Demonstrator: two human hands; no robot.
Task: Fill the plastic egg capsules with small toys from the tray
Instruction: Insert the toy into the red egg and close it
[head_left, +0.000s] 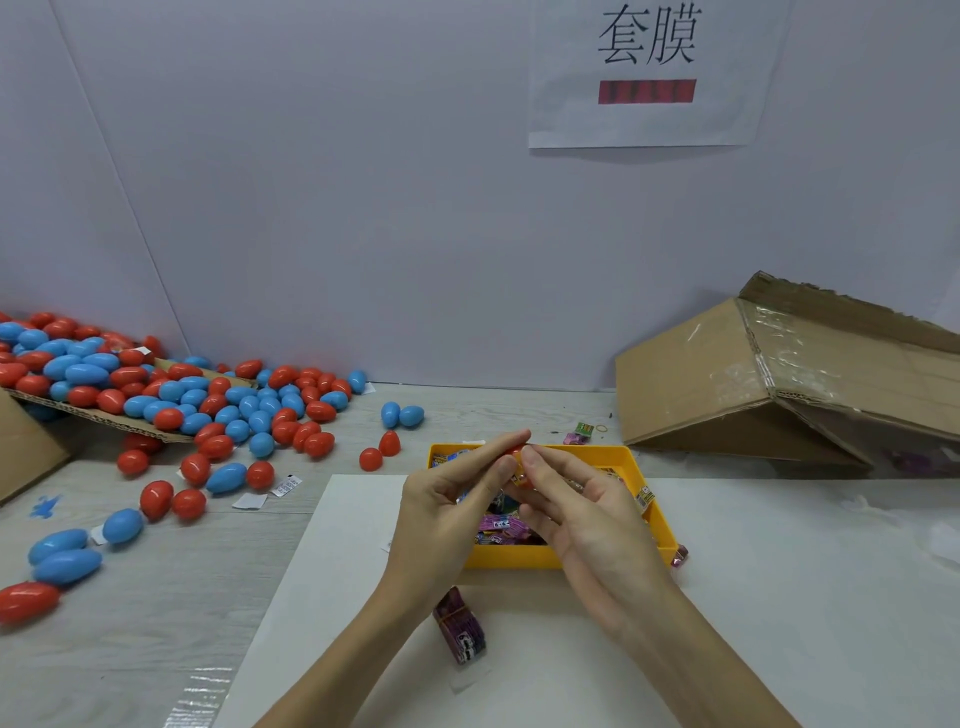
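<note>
Both hands meet above the yellow tray, which holds several small wrapped toys. My left hand and my right hand pinch a red egg capsule between their fingertips; most of the capsule is hidden by the fingers. A heap of red and blue egg capsules spreads over the table at the left, partly on a cardboard flap.
A bundle of purple toy packets lies on the white sheet below the tray. A tipped cardboard box stands at the right. Loose eggs lie behind the tray. A paper sign hangs on the wall.
</note>
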